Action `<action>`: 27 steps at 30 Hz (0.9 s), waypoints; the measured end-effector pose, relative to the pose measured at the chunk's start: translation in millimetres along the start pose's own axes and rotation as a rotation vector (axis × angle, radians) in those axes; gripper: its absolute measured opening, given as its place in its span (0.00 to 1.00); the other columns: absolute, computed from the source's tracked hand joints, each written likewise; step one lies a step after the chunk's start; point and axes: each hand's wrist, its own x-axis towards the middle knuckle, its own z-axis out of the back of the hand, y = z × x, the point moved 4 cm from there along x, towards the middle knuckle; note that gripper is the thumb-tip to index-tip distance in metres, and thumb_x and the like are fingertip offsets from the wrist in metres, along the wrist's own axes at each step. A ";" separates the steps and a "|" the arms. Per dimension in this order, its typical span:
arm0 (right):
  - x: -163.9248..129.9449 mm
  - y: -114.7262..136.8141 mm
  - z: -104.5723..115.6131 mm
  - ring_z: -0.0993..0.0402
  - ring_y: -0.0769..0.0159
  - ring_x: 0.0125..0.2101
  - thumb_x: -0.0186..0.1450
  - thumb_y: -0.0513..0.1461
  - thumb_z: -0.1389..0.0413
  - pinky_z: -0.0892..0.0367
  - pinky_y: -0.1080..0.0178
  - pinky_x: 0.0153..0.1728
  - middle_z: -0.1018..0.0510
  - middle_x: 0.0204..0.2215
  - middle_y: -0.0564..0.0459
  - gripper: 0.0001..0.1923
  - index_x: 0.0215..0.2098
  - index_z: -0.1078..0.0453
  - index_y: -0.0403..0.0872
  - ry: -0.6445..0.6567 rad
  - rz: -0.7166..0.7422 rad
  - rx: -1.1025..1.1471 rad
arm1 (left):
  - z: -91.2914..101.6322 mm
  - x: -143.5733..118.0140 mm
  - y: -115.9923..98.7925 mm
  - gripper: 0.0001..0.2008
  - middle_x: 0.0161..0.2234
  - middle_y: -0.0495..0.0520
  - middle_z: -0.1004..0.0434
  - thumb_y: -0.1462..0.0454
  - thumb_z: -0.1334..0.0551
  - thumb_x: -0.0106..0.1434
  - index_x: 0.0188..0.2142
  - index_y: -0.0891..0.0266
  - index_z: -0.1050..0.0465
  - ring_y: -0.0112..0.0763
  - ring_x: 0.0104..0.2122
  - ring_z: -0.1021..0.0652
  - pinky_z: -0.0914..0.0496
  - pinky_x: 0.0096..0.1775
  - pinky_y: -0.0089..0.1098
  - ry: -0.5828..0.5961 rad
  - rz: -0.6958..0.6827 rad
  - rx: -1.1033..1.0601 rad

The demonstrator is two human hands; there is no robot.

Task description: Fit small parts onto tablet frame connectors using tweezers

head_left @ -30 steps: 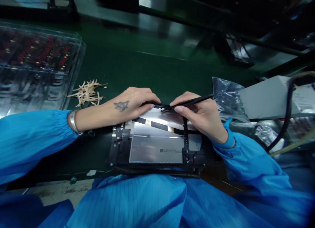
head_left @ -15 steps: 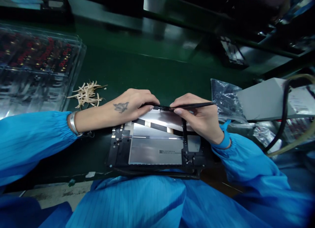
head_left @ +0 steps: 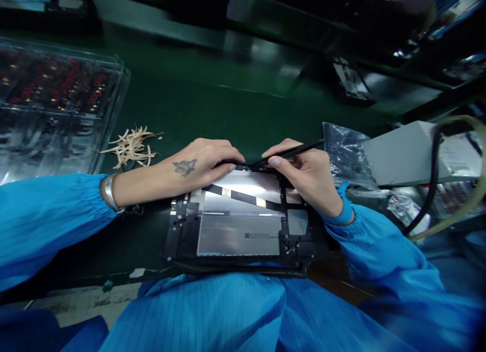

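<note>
An opened tablet [head_left: 239, 235], with silver battery panels and a black frame, lies at the bench's near edge. A black ribbon cable [head_left: 243, 196] with pale patches crosses its upper panel. My left hand [head_left: 207, 162] is closed on the tablet's far edge, thumb inside and fingers over the rim. In my right hand [head_left: 304, 172] slim black tweezers [head_left: 299, 149] are pinched between thumb and fingers. Their tip meets the far edge just right of my left fingertips. What the tip touches is too small to make out.
Left of my hands lies a pile of pale strips [head_left: 132, 147], beside a clear plastic tray [head_left: 49, 109] of small parts. To the right are a plastic bag [head_left: 345, 152], a grey box [head_left: 398, 152] and a looping black cable [head_left: 435, 174]. A dark shelf edge runs behind.
The tweezers have tilted more steeply, their back end raised, and the tip has moved slightly left along the far edge. My right hand has shifted a little left. My left hand keeps its hold.
</note>
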 end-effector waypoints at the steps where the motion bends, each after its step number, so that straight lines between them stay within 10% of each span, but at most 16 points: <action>1: 0.2 -0.7 0.0 0.21 0.68 0.36 0.69 0.42 0.40 0.26 0.68 0.32 0.19 0.37 0.53 0.07 0.38 0.22 0.48 0.003 -0.010 0.011 | 0.0 0.0 0.2 0.13 0.43 0.54 0.20 0.65 0.44 0.73 0.52 0.65 0.24 0.30 0.40 0.20 0.29 0.42 0.27 0.000 0.000 0.000; 27: -3.4 -2.2 2.8 0.18 0.65 0.34 0.69 0.45 0.40 0.25 0.66 0.32 0.18 0.37 0.52 0.09 0.39 0.22 0.49 -0.079 -0.089 -0.025 | 10.0 -6.5 -8.6 0.16 0.50 0.56 0.23 0.60 0.46 0.75 0.58 0.62 0.28 0.33 0.47 0.22 0.30 0.47 0.30 0.133 0.079 0.058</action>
